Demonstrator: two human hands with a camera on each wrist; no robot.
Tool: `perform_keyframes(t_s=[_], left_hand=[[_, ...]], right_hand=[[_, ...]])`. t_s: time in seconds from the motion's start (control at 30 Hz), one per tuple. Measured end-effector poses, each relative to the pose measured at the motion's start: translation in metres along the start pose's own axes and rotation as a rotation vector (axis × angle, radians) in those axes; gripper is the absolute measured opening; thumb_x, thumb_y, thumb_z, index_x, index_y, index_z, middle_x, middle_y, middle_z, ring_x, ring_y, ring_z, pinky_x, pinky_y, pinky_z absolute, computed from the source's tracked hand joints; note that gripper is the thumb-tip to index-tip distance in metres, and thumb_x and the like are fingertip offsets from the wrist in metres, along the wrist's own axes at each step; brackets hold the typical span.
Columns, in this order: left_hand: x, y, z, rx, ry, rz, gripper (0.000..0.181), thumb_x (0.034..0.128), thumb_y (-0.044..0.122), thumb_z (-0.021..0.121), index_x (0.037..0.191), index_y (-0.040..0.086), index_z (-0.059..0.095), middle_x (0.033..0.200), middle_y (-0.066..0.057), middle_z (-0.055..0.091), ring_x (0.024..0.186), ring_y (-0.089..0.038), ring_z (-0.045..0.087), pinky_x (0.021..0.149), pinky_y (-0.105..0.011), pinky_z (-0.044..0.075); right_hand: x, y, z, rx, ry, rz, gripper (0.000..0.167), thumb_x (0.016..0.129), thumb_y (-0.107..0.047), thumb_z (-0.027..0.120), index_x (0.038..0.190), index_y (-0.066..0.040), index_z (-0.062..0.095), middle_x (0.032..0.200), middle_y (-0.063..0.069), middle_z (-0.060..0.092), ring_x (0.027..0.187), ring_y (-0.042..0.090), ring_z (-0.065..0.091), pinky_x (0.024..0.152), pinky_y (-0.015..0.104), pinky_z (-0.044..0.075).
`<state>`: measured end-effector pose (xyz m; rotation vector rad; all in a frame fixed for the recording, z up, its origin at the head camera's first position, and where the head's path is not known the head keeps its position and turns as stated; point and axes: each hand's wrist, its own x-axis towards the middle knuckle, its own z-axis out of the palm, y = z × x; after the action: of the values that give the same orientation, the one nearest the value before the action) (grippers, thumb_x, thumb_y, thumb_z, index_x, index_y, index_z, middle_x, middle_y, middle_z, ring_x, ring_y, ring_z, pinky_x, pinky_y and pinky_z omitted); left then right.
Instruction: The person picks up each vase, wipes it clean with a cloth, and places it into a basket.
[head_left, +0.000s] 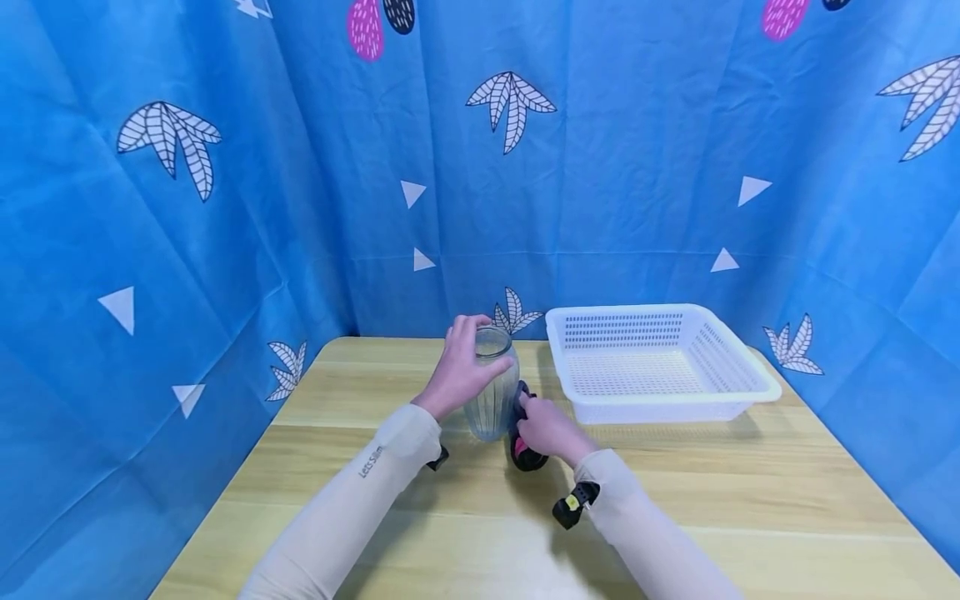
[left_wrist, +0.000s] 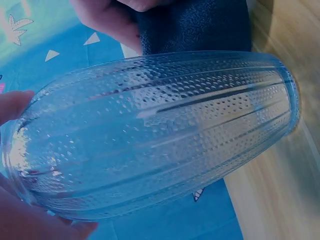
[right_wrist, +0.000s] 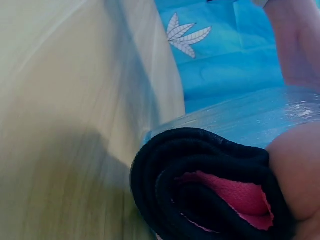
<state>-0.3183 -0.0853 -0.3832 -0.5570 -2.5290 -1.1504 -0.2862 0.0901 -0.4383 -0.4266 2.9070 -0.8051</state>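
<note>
A clear glass vase [head_left: 489,410] with ribs and a dimpled texture stands near the middle of the table. My left hand [head_left: 459,371] grips it around the top by the rim; fingertips show at the mouth end of the vase [left_wrist: 150,135] in the left wrist view. My right hand [head_left: 553,429] holds a folded dark cloth [head_left: 529,459] against the vase's right side. Seen in the right wrist view, the cloth [right_wrist: 155,165] is rolled in layers, black outside with pink inside. Part of the cloth is hidden behind the right hand.
A white perforated plastic basket [head_left: 652,410] stands at the back right of the wooden table [head_left: 810,508]. Blue patterned curtain [head_left: 630,175] hangs behind the table and along both sides. A black wrist device [head_left: 576,505] sits on the right sleeve.
</note>
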Motion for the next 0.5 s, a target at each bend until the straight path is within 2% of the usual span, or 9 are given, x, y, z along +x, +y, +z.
perform_keyframes(t_s=[0.17, 0.4, 0.5], left_hand=[[0.002, 0.003, -0.003, -0.009, -0.005, -0.015, 0.068, 0.088, 0.041, 0.075, 0.143, 0.018, 0.043, 0.138, -0.001, 0.044, 0.128, -0.023, 0.042, 0.106, -0.048, 0.044], [0.003, 0.008, -0.002, -0.013, -0.017, -0.02, 0.064, 0.0887, 0.033, 0.075, 0.143, 0.02, 0.043, 0.14, 0.0, 0.047, 0.131, -0.022, 0.044, 0.108, -0.048, 0.043], [0.004, 0.006, -0.001, -0.023, -0.031, -0.03, 0.064, 0.0875, 0.031, 0.075, 0.143, 0.021, 0.044, 0.143, 0.0, 0.047, 0.133, -0.024, 0.044, 0.108, -0.05, 0.043]], right_hand=[[-0.007, -0.009, -0.012, 0.035, 0.071, 0.011, 0.058, 0.098, -0.012, 0.054, 0.151, 0.003, 0.039, 0.143, 0.027, 0.053, 0.097, 0.027, 0.064, 0.074, 0.039, 0.051], [-0.022, -0.032, -0.043, 0.016, 0.304, -0.077, 0.06, 0.096, -0.009, 0.056, 0.153, -0.004, 0.04, 0.124, 0.026, 0.063, 0.094, 0.031, 0.066, 0.082, 0.046, 0.055], [-0.02, -0.037, -0.05, 0.009, 0.363, -0.096, 0.059, 0.096, -0.009, 0.055, 0.154, -0.008, 0.04, 0.123, 0.024, 0.061, 0.093, 0.031, 0.064, 0.083, 0.047, 0.054]])
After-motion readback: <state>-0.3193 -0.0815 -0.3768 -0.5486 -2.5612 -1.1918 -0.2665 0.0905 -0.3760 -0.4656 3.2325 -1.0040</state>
